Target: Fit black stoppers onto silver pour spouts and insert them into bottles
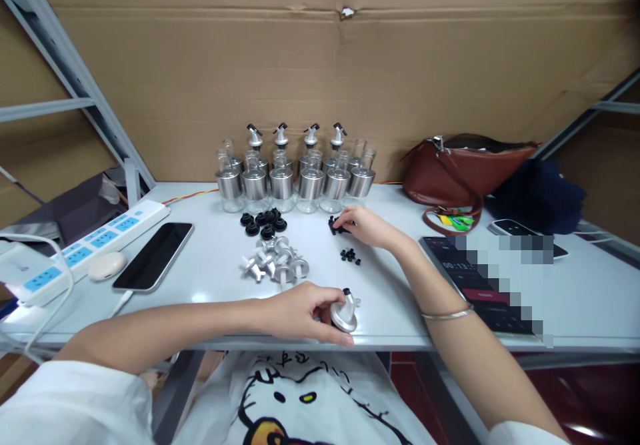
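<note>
Near the table's front edge, my left hand [305, 308] is closed around a silver bottle pourer top [344, 316] with a wide round base and a small black tip. My right hand [367, 225] reaches to a little pile of black lever-like parts [332, 223], its fingers pinched together among them; whether one is gripped is hidden. Just below it lie several tiny black caps [351, 256]. To the left are a heap of silver pourer tops [277, 259] and a group of black ringed stoppers [263, 221].
Glass bottles with steel bands [311, 183] stand in rows at the back, several topped with pourers [311, 135]. A power strip [95, 248] and phone [155, 256] lie left. On the right are a brown bag [465, 171], a dark cap [543, 195] and a tablet [465, 275].
</note>
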`<action>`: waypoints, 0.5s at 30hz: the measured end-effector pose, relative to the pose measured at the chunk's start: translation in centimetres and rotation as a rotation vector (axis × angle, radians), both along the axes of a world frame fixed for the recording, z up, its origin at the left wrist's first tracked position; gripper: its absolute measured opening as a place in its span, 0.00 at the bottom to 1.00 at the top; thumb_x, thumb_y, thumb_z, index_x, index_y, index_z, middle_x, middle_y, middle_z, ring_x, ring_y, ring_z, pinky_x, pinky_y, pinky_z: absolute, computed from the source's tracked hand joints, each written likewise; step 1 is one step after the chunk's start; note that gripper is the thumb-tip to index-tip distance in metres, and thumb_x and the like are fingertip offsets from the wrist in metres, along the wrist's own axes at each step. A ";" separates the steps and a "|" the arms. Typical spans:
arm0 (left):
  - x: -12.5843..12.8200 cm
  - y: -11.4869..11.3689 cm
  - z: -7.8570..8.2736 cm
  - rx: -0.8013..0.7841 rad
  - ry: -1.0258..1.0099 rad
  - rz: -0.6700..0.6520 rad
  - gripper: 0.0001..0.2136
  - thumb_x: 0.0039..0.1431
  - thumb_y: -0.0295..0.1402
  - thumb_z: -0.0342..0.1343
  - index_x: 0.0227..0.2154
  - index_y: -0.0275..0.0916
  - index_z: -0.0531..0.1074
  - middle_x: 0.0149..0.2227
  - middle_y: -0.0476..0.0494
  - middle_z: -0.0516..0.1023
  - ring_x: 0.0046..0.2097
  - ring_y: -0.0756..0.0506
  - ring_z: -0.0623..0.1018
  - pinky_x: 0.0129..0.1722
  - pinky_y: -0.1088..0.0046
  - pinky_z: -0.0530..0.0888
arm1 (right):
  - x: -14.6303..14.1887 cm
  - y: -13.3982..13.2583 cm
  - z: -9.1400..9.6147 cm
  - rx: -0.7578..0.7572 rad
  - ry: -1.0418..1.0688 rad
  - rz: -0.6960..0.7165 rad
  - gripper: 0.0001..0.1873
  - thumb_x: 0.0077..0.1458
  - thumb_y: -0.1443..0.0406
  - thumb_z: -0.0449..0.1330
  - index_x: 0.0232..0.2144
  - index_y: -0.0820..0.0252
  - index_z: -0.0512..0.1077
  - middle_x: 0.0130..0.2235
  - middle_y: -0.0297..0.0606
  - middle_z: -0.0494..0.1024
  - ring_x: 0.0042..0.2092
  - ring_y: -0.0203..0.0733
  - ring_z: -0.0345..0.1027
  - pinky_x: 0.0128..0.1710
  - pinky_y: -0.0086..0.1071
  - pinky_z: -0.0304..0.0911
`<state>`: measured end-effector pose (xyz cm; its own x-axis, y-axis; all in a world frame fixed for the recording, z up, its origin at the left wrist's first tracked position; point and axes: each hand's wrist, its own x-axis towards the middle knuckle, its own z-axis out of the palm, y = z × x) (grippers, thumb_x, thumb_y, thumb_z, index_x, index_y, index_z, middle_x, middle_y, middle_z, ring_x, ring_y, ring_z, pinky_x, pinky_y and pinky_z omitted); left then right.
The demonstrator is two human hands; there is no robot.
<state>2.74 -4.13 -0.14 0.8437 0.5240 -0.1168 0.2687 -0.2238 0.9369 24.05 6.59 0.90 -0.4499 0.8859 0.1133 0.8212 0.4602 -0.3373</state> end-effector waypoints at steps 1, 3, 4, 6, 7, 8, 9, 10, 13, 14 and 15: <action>0.0 0.0 0.0 0.002 0.001 -0.001 0.15 0.48 0.41 0.63 0.28 0.36 0.65 0.22 0.55 0.66 0.25 0.54 0.64 0.25 0.79 0.58 | -0.1 0.1 -0.2 0.017 -0.017 0.007 0.17 0.50 0.78 0.52 0.34 0.63 0.79 0.39 0.43 0.80 0.41 0.43 0.72 0.45 0.32 0.63; 0.1 0.0 0.1 0.001 0.000 -0.003 0.16 0.47 0.41 0.63 0.27 0.36 0.64 0.22 0.55 0.65 0.25 0.54 0.64 0.24 0.79 0.58 | 0.0 0.1 -0.4 0.030 -0.046 0.022 0.18 0.50 0.79 0.52 0.34 0.63 0.79 0.39 0.43 0.79 0.42 0.44 0.71 0.46 0.33 0.63; 0.1 0.1 0.1 0.000 0.000 -0.002 0.16 0.47 0.41 0.63 0.26 0.36 0.64 0.22 0.55 0.65 0.25 0.54 0.64 0.24 0.79 0.58 | 0.0 0.2 -0.4 0.028 -0.059 0.027 0.18 0.50 0.79 0.52 0.35 0.63 0.80 0.39 0.43 0.79 0.42 0.44 0.71 0.46 0.33 0.63; 0.2 0.1 0.0 0.003 -0.001 0.000 0.16 0.47 0.41 0.63 0.26 0.36 0.63 0.22 0.56 0.65 0.25 0.54 0.63 0.24 0.79 0.58 | 0.2 0.2 -0.4 0.021 -0.074 0.029 0.19 0.50 0.79 0.52 0.35 0.63 0.80 0.39 0.43 0.79 0.41 0.43 0.71 0.46 0.32 0.63; 0.2 0.1 0.0 0.005 0.000 0.001 0.16 0.47 0.41 0.63 0.26 0.36 0.63 0.22 0.56 0.65 0.25 0.54 0.63 0.24 0.79 0.58 | 0.3 0.1 -0.4 0.016 -0.078 0.027 0.19 0.49 0.79 0.52 0.35 0.63 0.80 0.39 0.43 0.79 0.41 0.43 0.71 0.45 0.32 0.63; 0.2 0.0 0.0 0.007 0.003 0.003 0.16 0.47 0.41 0.63 0.26 0.36 0.63 0.22 0.55 0.65 0.25 0.54 0.63 0.24 0.79 0.58 | 0.3 0.1 -0.3 0.009 -0.081 0.025 0.19 0.49 0.78 0.52 0.35 0.63 0.80 0.39 0.43 0.79 0.40 0.43 0.71 0.45 0.31 0.63; 0.2 0.0 0.0 0.008 0.007 0.004 0.16 0.47 0.41 0.63 0.26 0.36 0.63 0.22 0.55 0.65 0.25 0.54 0.63 0.24 0.79 0.58 | 0.3 0.1 -0.3 0.002 -0.084 0.023 0.18 0.49 0.78 0.52 0.35 0.63 0.80 0.39 0.43 0.79 0.40 0.42 0.71 0.44 0.31 0.63; 0.2 0.0 0.0 0.008 0.011 0.003 0.16 0.47 0.42 0.63 0.26 0.36 0.63 0.22 0.55 0.65 0.25 0.54 0.63 0.24 0.79 0.58 | 0.3 0.1 -0.2 -0.005 -0.088 0.022 0.18 0.50 0.78 0.52 0.35 0.63 0.80 0.39 0.43 0.79 0.39 0.42 0.71 0.44 0.30 0.63; 0.1 0.0 0.0 0.009 0.011 0.003 0.16 0.47 0.42 0.63 0.26 0.36 0.64 0.22 0.55 0.65 0.25 0.54 0.63 0.25 0.78 0.58 | 0.3 -0.1 0.0 -0.019 -0.104 0.017 0.18 0.50 0.77 0.52 0.35 0.62 0.79 0.39 0.42 0.79 0.38 0.41 0.71 0.43 0.30 0.63; 0.1 0.0 0.0 0.013 0.008 0.003 0.16 0.47 0.42 0.63 0.26 0.36 0.64 0.22 0.55 0.65 0.25 0.54 0.63 0.25 0.78 0.58 | 0.3 -0.1 0.1 -0.026 -0.108 0.015 0.18 0.50 0.77 0.52 0.35 0.63 0.79 0.39 0.42 0.79 0.38 0.41 0.71 0.43 0.30 0.63; 0.1 0.0 0.0 0.015 0.007 0.004 0.16 0.47 0.42 0.63 0.26 0.36 0.64 0.22 0.55 0.65 0.25 0.54 0.64 0.25 0.78 0.58 | 0.2 -0.2 0.2 -0.034 -0.110 0.013 0.17 0.50 0.77 0.52 0.35 0.63 0.79 0.39 0.42 0.79 0.38 0.41 0.70 0.43 0.30 0.63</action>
